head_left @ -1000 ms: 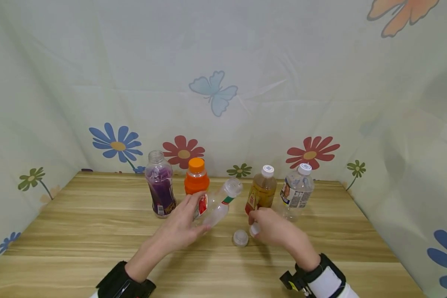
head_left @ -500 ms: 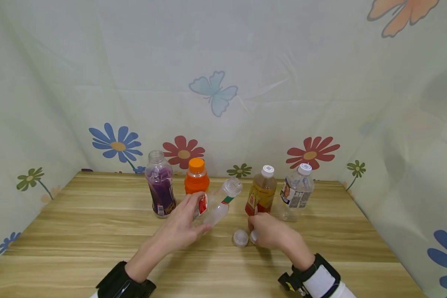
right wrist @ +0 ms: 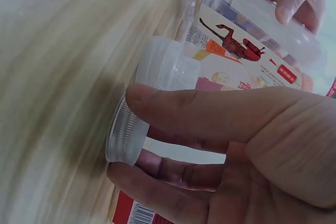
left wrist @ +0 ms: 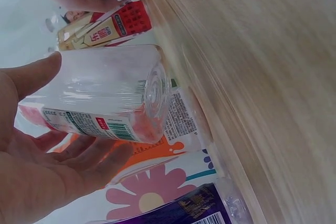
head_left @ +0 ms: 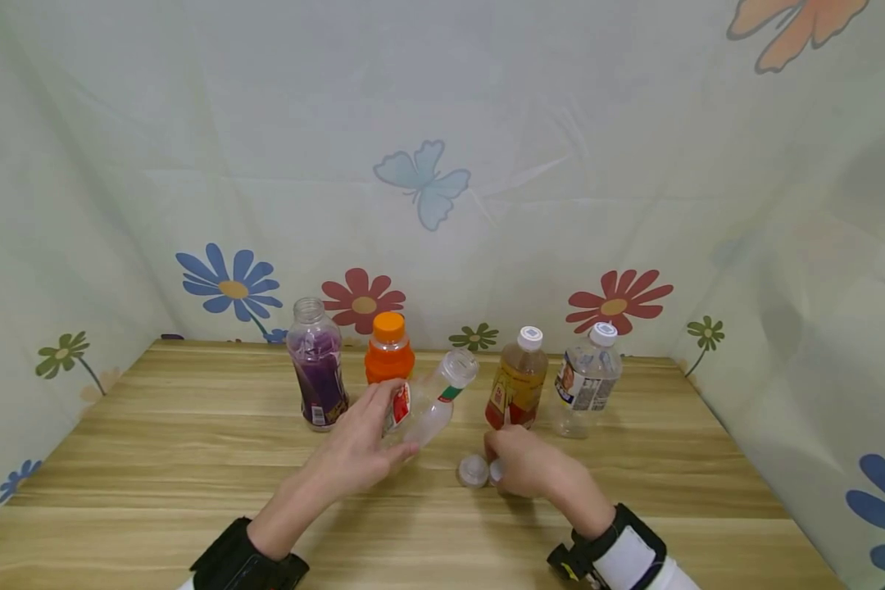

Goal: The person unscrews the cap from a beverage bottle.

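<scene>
My left hand (head_left: 357, 447) grips a clear plastic bottle (head_left: 435, 414) with a red and green label. The bottle leans to the right, its base lower and toward the table in the left wrist view. Low over the wood, my right hand (head_left: 534, 463) pinches a ridged white bottle cap (right wrist: 126, 135) between thumb and fingers. Right beside it, a second, translucent cap (head_left: 474, 471) sits on the table. In the head view my fingers hide part of the pinched cap.
Behind my hands stand an uncapped purple-labelled bottle (head_left: 317, 373), an orange-capped bottle (head_left: 388, 356), a white-capped amber bottle (head_left: 518, 381) and a clear white-capped bottle (head_left: 590, 377). The wooden table (head_left: 192, 442) meets a floral curtain (head_left: 280, 123) at the back.
My right hand has moved slightly left and down with the cap, up against the loose cap, which has shifted a little left. The left hand and its bottle stay nearly still.
</scene>
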`<state>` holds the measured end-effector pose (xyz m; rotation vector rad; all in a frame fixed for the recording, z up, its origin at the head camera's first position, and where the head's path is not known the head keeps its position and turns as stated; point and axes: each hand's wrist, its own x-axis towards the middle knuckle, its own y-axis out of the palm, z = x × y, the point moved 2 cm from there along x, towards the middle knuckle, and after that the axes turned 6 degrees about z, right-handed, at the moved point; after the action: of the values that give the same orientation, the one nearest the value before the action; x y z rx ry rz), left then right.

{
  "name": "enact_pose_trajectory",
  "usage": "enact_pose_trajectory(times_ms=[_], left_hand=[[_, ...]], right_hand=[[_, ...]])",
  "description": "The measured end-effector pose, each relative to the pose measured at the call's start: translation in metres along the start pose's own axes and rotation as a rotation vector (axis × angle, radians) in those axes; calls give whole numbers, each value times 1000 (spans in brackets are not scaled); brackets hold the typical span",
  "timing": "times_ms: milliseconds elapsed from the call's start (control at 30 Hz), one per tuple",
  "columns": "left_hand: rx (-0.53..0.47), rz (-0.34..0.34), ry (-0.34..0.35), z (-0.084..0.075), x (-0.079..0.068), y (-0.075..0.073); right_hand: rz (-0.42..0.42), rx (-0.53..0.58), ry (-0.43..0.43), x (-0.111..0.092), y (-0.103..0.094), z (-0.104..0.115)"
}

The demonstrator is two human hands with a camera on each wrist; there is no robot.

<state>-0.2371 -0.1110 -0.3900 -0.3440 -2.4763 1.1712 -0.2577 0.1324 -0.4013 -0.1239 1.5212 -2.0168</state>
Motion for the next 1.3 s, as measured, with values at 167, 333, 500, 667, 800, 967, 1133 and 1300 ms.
enact_pose_trajectory(times_ms=[167,333,500,667,800,967,1133,1300], left_hand=[[1,1,0,0,0,0],[1,-1,2,0,0,0],[-3,2,1,-1,-1,0],[-7,3,7,-2,-1,0],[-17,6,14,-3,-1,0],[-37,17,7,-4,-1,0],[-61,35,-2,-7,-2,1],[-93,45,16,-10,-3,1]], right_hand=[[-28,-9,-38,3,3,1],[-58,-19,-78,3,4,2],[-45,20,-46,1,0,2],[-111,75,-46,-3,-11,7],[-225,134,-148,-6,-18,13],[-303,263,-259,-10,-22,21],[-334,433,-332,-11,-22,28],[-351,540,-349,-13,-22,33]])
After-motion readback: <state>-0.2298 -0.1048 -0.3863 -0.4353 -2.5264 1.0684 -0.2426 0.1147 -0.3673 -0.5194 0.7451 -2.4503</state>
